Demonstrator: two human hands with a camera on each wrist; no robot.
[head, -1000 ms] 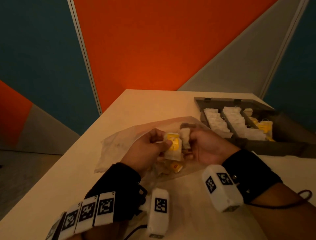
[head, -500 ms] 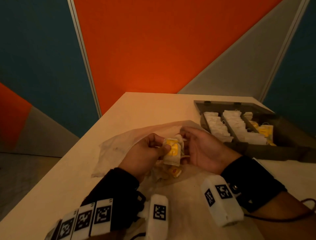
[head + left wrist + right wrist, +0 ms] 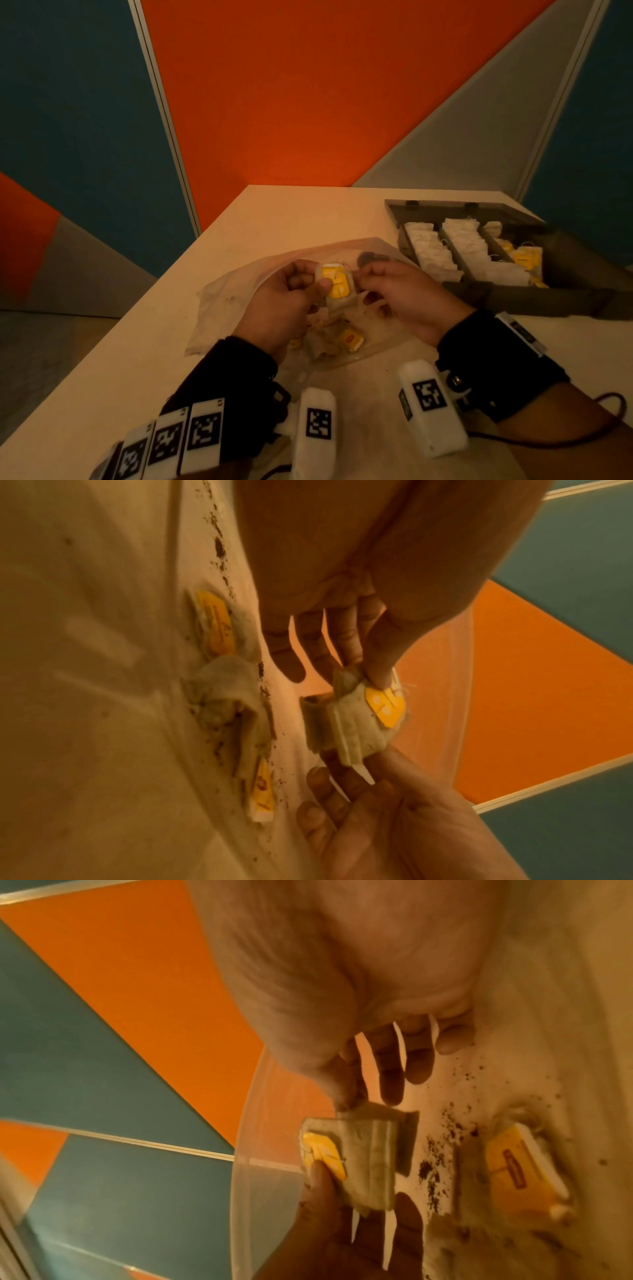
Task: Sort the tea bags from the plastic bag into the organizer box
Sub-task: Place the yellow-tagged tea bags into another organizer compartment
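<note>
a tea bag [image 3: 337, 286] with a yellow tag is held above the plastic bag [image 3: 226, 305] on the tabletop [image 3: 281, 212], pinched between the left hand [image 3: 291, 301] and right hand [image 3: 404, 294], so next it likely goes right to the organizer box [image 3: 507, 298], into a matching compartment.

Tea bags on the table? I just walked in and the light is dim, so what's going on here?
A person is sorting tea bags. Both hands hold one tea bag above the plastic bag: the left hand pinches its yellow tag, the right hand pinches its other edge. A few more bags lie in the plastic bag among loose tea crumbs. The organizer box, to the right, already holds rows of bags.
</note>
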